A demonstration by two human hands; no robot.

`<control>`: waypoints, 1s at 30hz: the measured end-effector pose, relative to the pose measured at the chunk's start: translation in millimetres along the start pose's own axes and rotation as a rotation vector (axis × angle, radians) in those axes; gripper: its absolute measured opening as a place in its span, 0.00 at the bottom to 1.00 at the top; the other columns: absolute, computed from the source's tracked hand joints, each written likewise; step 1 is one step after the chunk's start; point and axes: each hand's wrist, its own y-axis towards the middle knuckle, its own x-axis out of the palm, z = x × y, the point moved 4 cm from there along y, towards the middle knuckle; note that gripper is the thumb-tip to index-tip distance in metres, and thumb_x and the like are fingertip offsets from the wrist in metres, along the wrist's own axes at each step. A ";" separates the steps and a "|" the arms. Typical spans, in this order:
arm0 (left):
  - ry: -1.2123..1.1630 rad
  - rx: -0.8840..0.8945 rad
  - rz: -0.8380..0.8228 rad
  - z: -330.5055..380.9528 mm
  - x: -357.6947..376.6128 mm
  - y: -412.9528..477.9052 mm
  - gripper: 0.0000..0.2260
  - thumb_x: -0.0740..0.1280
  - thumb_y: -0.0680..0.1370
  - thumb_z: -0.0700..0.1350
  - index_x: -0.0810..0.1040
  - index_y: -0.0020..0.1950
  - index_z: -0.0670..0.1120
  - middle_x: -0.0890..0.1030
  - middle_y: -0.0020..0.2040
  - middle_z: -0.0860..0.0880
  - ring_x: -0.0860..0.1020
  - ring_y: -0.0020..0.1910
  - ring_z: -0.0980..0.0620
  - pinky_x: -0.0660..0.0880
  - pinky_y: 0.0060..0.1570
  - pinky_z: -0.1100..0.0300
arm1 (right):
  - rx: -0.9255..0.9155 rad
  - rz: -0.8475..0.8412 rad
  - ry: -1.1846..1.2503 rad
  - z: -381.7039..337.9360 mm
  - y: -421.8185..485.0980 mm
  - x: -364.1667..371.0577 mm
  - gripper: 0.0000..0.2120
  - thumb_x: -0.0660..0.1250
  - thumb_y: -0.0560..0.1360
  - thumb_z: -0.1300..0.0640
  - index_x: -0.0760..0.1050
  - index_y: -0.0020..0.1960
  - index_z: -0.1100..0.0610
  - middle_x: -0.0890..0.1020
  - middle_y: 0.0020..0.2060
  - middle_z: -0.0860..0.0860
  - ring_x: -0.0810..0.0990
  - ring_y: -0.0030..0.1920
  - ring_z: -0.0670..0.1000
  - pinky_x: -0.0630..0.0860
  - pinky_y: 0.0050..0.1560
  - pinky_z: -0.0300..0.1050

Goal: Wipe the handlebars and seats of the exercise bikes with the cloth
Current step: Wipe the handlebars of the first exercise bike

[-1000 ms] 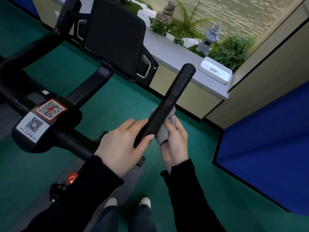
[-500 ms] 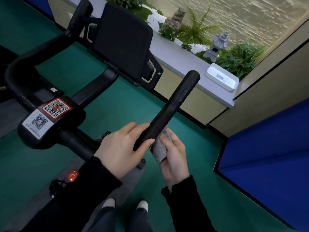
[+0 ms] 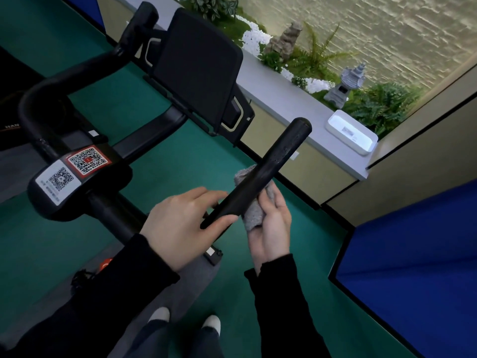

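Handlebar [image 3: 268,171], long axis slanting up-right toward its free end; left hand [image 3: 178,226] grips its lower part, right hand [image 3: 271,228] clasps the cloth [image 3: 254,215] against its underside.

Not much to read here tbh. Two QR stickers sit on the centre block [image 3: 109,183] of the handlebars [image 3: 271,171]: a white sticker [image 3: 55,180] with a black code and tiny print under it, too small to make out, and a red sticker [image 3: 87,160] with a code around a little red logo. Letters "HAN" show on a dark thing [image 3: 10,117] at the far left edge, probably cut off. The white box [image 3: 361,143] on the ledge [image 3: 284,99] has an unreadable label.
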 end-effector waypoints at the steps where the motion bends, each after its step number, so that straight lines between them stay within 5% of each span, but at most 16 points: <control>1: 0.012 -0.008 0.015 1.9 -0.2 3.4 0.27 0.54 0.72 0.69 0.76 0.62 0.56 0.79 0.48 0.57 0.79 0.44 0.52 0.77 0.40 0.53 | -0.060 0.037 -0.013 2.3 -3.7 -2.2 0.14 0.59 0.78 0.69 0.73 0.63 0.64 0.79 0.58 0.63 0.78 0.57 0.59 0.75 0.62 0.53; 5: 0.048 -0.016 0.006 10.0 7.9 21.5 0.24 0.60 0.73 0.65 0.72 0.66 0.57 0.78 0.53 0.57 0.78 0.51 0.52 0.76 0.45 0.54 | -0.313 0.217 -0.143 3.9 -15.7 -12.5 0.10 0.65 0.76 0.69 0.75 0.53 0.57 0.84 0.47 0.55 0.83 0.47 0.50 0.80 0.52 0.45; 7: 0.023 -0.016 -0.004 12.3 12.7 26.8 0.21 0.63 0.74 0.61 0.73 0.65 0.56 0.77 0.51 0.55 0.77 0.52 0.51 0.76 0.46 0.54 | -0.452 0.263 -0.245 -6.5 -17.3 -12.8 0.11 0.67 0.75 0.70 0.76 0.53 0.56 0.83 0.49 0.55 0.83 0.49 0.51 0.79 0.54 0.47; 14: -0.108 -0.028 0.078 9.5 19.4 27.8 0.17 0.69 0.73 0.53 0.78 0.60 0.51 0.77 0.46 0.53 0.77 0.47 0.50 0.76 0.46 0.51 | -0.851 0.189 -0.598 -59.9 -6.0 16.8 0.12 0.68 0.73 0.70 0.78 0.51 0.55 0.80 0.50 0.56 0.80 0.53 0.52 0.78 0.54 0.44; 17: -0.135 -0.031 0.089 9.2 20.2 28.1 0.16 0.70 0.72 0.51 0.78 0.59 0.50 0.77 0.45 0.52 0.77 0.46 0.49 0.76 0.45 0.51 | -0.963 0.142 -0.751 -49.1 -20.4 18.4 0.10 0.69 0.71 0.72 0.78 0.50 0.61 0.79 0.48 0.60 0.80 0.50 0.56 0.78 0.50 0.41; 21: -0.155 -0.039 0.078 8.4 21.0 28.9 0.16 0.70 0.72 0.51 0.78 0.59 0.50 0.76 0.45 0.53 0.78 0.44 0.49 0.76 0.44 0.50 | -1.008 0.094 -0.819 -43.4 -23.1 21.3 0.09 0.70 0.70 0.73 0.79 0.48 0.65 0.78 0.47 0.60 0.79 0.50 0.55 0.78 0.51 0.45; 27: -0.153 -0.050 0.054 8.1 21.3 27.2 0.17 0.69 0.73 0.53 0.77 0.60 0.52 0.74 0.47 0.54 0.77 0.44 0.49 0.77 0.44 0.50 | -1.002 0.171 -0.774 -44.3 -21.3 24.4 0.09 0.70 0.71 0.72 0.79 0.49 0.63 0.75 0.51 0.63 0.75 0.53 0.42 0.72 0.55 0.32; 30: -0.165 -0.053 0.044 8.9 21.0 27.3 0.17 0.69 0.73 0.53 0.76 0.61 0.52 0.75 0.48 0.53 0.77 0.44 0.48 0.76 0.45 0.50 | -1.025 0.168 -0.808 -41.6 -22.6 20.9 0.09 0.69 0.71 0.73 0.79 0.49 0.63 0.77 0.48 0.63 0.77 0.51 0.47 0.74 0.51 0.34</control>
